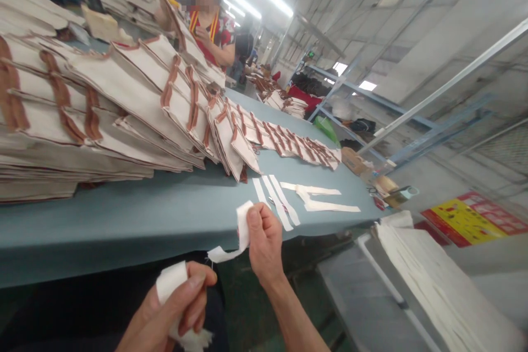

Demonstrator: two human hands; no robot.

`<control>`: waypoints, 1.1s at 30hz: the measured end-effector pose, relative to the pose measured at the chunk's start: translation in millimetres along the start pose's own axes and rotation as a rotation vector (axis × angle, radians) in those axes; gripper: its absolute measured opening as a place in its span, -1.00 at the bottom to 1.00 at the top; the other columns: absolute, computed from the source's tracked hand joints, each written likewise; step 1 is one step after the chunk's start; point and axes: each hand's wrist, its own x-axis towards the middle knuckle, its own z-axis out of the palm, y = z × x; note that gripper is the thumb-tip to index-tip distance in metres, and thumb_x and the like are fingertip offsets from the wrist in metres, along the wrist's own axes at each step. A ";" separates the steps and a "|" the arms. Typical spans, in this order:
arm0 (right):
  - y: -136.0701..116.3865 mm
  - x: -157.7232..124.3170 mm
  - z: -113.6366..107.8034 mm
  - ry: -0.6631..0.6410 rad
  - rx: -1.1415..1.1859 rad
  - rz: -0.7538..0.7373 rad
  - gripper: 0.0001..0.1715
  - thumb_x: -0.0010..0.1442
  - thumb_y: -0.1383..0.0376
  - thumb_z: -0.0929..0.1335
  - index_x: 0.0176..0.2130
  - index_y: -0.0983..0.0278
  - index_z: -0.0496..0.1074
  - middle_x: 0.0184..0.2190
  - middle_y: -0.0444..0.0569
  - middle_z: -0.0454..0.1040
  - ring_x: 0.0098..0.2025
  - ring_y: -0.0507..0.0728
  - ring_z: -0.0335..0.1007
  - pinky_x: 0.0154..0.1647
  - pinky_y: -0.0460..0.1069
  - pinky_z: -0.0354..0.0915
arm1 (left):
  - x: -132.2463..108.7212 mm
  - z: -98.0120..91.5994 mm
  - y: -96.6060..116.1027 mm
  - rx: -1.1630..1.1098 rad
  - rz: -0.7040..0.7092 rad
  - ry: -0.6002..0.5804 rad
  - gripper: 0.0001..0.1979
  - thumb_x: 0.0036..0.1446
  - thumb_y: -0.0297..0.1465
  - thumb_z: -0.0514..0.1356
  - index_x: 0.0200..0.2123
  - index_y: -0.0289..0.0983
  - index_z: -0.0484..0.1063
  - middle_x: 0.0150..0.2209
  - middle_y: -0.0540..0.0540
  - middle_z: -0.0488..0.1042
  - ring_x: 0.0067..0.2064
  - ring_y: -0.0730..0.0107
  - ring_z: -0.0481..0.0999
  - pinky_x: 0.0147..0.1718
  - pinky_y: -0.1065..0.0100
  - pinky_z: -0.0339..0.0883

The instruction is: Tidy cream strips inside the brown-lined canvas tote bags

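Note:
My right hand (264, 242) pinches a white fabric strip (242, 228) just off the near edge of the blue-grey table (124, 220); the strip curls down and to the left below the fingers. My left hand (181, 302), low in the view, is closed round a small bundle of white fabric strips (171, 283), with frayed ends sticking out underneath. Several more white strips (276, 201) lie flat on the table just beyond my right hand, and longer ones (322, 198) lie further right.
Tall stacks of cream canvas bags with brown handles (103, 99) cover the left and middle of the table. A person in red stands behind them (210, 27). A stack of cream fabric (433, 280) sits at the lower right. Blue shelving (350, 99) stands beyond.

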 end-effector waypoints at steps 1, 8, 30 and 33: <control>-0.3 -3.4 1.2 -0.016 0.006 0.006 -0.26 0.36 -0.34 0.37 -0.45 0.19 0.30 -0.59 -0.24 0.24 -0.54 0.01 0.09 -0.52 -0.06 0.09 | 0.5 -1.7 1.9 0.036 0.023 0.017 -0.40 -0.06 0.18 0.55 -0.36 -0.26 0.65 -0.63 0.14 0.19 -0.51 0.49 0.14 -0.48 0.45 0.23; 0.0 -18.3 5.7 -0.098 0.052 0.070 -0.21 0.33 -0.39 0.37 -0.48 0.20 0.30 -0.63 -0.21 0.27 -0.59 -0.01 0.08 -0.58 -0.08 0.05 | -1.7 -4.7 9.3 0.157 0.079 0.061 -0.45 0.09 0.17 0.44 -0.31 -0.24 0.64 -0.61 0.11 0.24 -0.49 0.45 0.18 -0.48 0.45 0.16; -2.3 -41.3 10.9 -0.249 -0.013 -0.036 -0.47 0.56 -0.03 0.30 -0.16 0.27 0.68 -0.30 -0.03 0.65 -0.26 0.14 0.52 -0.15 -0.02 0.40 | -3.4 5.7 37.6 0.508 0.326 0.086 -0.56 0.09 0.01 0.45 -0.20 -0.25 0.69 -0.48 0.01 0.47 -0.46 0.33 0.38 -0.46 0.37 0.31; -3.6 -43.4 9.3 -0.287 -0.043 -0.061 -0.50 0.58 0.03 0.27 -0.12 0.27 0.66 -0.23 -0.02 0.64 -0.22 0.15 0.51 -0.09 -0.01 0.38 | 3.7 1.4 35.7 0.507 0.327 0.058 -0.58 0.07 0.00 0.45 -0.25 -0.24 0.69 -0.54 0.03 0.43 -0.50 0.34 0.33 -0.49 0.37 0.28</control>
